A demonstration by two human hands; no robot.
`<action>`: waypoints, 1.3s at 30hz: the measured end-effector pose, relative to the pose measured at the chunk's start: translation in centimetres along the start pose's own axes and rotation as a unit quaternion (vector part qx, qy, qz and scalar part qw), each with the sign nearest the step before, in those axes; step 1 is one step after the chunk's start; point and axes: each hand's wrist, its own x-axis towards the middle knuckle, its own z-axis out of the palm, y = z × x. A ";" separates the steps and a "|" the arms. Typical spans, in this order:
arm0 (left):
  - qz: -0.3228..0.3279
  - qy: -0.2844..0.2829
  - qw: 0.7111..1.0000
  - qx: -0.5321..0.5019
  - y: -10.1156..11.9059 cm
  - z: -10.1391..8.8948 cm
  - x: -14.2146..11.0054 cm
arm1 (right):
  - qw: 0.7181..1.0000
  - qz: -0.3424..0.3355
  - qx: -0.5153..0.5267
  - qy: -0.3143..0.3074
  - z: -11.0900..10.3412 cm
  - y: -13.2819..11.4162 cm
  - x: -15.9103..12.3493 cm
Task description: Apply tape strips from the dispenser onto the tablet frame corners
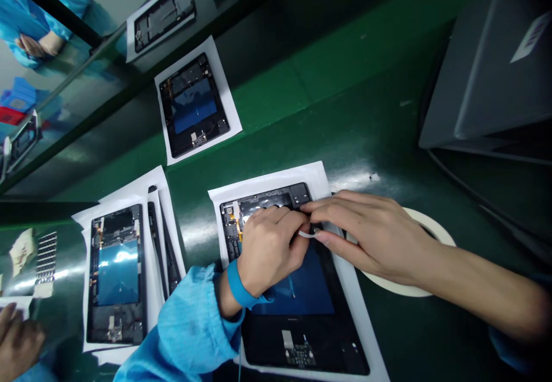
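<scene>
An opened tablet (302,330) lies on a white paper sheet in front of me, its inner parts and a blue panel showing. My left hand (271,244), with a blue wrist strap (241,290), is curled over its upper part, thumb and fingers pinched together. A short white strip (306,234) runs from those fingertips to my right thumb. My right hand (375,232) reaches in from the right, its fingers bent over the tablet's edge and closed towards the thumb at the strip. Both hands hide part of the tablet's upper area.
A cream tape roll (431,221) lies under my right forearm. Another opened tablet (194,103) rests behind, and a stack with a tablet (116,278) stands left. A grey box-like object (487,71) is at right. At lower left is another person's hand (19,336).
</scene>
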 end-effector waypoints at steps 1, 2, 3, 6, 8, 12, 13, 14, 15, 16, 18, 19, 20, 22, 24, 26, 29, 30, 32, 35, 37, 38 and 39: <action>-0.001 -0.002 1.000 0.003 0.0 0.0 0.0 | 1.000 0.001 0.000 -0.001 0.0 0.0 0.0; -0.003 -0.004 1.000 0.005 0.0 0.0 0.0 | 1.000 0.002 0.000 -0.002 0.0 0.0 0.0; -0.004 -0.006 1.000 0.007 0.0 0.0 -0.1 | 1.000 0.003 0.000 -0.004 0.1 0.0 -0.1; -0.007 -0.005 1.000 0.008 0.0 0.1 -0.1 | 1.000 0.009 0.003 -0.005 0.2 0.0 -0.2; -0.005 -0.005 1.000 0.004 0.1 0.1 -0.1 | 1.000 0.016 0.008 -0.001 0.3 0.0 -0.4; 0.000 -0.005 1.000 -0.013 0.1 0.2 0.0 | 1.000 0.024 0.012 -0.002 0.3 0.1 -0.6; 0.002 -0.002 1.000 -0.017 0.1 0.2 0.0 | 1.000 0.025 0.012 -0.004 0.3 0.1 -0.7; 0.004 0.003 1.000 -0.021 0.1 0.2 0.0 | 1.000 0.025 0.012 -0.004 0.2 0.1 -0.7; 0.004 0.007 1.000 -0.024 0.0 0.2 0.0 | 1.000 0.028 0.012 -0.002 0.1 0.1 -0.7; 0.004 0.010 1.000 -0.027 0.0 0.1 0.0 | 0.999 0.031 0.014 0.000 0.1 0.2 -0.7; 0.004 0.014 1.000 -0.027 0.0 0.1 0.0 | 0.999 0.041 0.020 0.000 -0.1 0.2 -0.6; 0.004 0.014 1.000 -0.026 0.0 0.1 0.0 | 0.999 0.046 0.024 -0.003 -0.1 0.2 -0.6; 0.004 0.013 1.000 -0.025 0.0 0.1 0.0 | 0.998 0.050 0.026 -0.007 -0.1 0.2 -0.6; 0.008 0.015 1.000 -0.023 0.0 0.1 0.0 | 0.998 0.051 0.024 -0.009 -0.2 0.1 -0.5; 0.012 0.017 1.000 -0.022 0.0 0.2 0.0 | 0.999 0.045 0.018 -0.003 -0.2 0.0 -0.5; 0.018 0.018 0.999 -0.021 -0.1 0.3 -0.1 | 0.999 0.041 0.017 0.008 -0.1 -0.1 -0.4; 0.023 0.021 0.999 -0.017 -0.2 0.4 -0.1 | 0.998 0.049 0.024 0.018 0.0 -0.1 -0.5; 0.024 0.024 0.999 -0.017 -0.2 0.4 -0.1 | 0.998 0.052 0.025 0.021 0.0 -0.1 -0.5; 0.021 0.026 0.999 -0.019 -0.2 0.3 -0.1 | 0.998 0.052 0.026 0.026 0.1 -0.1 -0.5; 0.015 0.023 0.999 -0.023 -0.2 0.3 -0.1 | 0.998 0.047 0.021 0.032 0.2 -0.1 -0.5; 0.015 0.021 0.999 -0.022 -0.2 0.2 0.0 | 0.999 0.043 0.011 0.032 0.2 -0.1 -0.5; 0.017 0.021 0.999 -0.021 -0.2 0.2 0.0 | 0.999 0.039 0.006 0.032 0.2 -0.1 -0.4; 0.018 0.021 0.999 -0.019 -0.2 0.2 0.0 | 0.999 0.035 0.002 0.032 0.2 -0.1 -0.4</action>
